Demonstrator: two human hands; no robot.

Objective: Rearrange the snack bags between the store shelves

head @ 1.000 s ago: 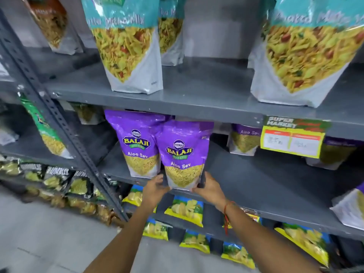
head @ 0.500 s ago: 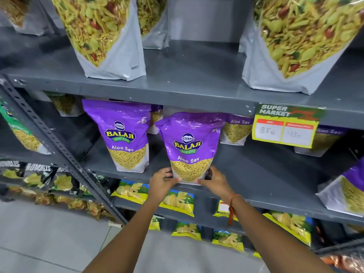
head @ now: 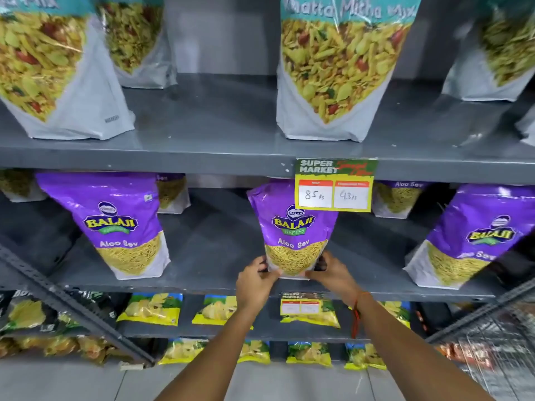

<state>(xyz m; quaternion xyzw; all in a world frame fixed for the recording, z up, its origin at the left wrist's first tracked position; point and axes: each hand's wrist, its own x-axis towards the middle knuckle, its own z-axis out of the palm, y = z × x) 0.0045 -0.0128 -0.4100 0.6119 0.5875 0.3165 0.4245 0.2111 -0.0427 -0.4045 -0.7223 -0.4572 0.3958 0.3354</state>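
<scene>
Both hands grip one purple snack bag (head: 292,227) at its base. The left hand (head: 254,282) pinches the lower left corner; the right hand (head: 333,274) closes on the lower right corner, fingers wrapped behind the bag. The bag stands upright at the front of the middle shelf (head: 220,282), its base at or just above the shelf lip; contact with the shelf cannot be confirmed. Its top sits partly behind the price tag (head: 334,186) hanging from the upper shelf (head: 202,157).

A matching bag to the left (head: 115,227) and a leaning bag to the right (head: 474,235) stand well apart from the held one. Further purple bags sit at the back of the same shelf.

Risks, as judged from this position:
- The grip is low and the bag is tall and soft. If released before the base is flat, it may tip forward off the lip onto the floor.
- The top is close to the price tag. Lifting the bag straight up could snag or dislodge the tag.
- The base is near the front edge. Pushing it further back before letting go would steady it.
- The bag to the right already leans, and a knock to the shelf could topple it.
</scene>
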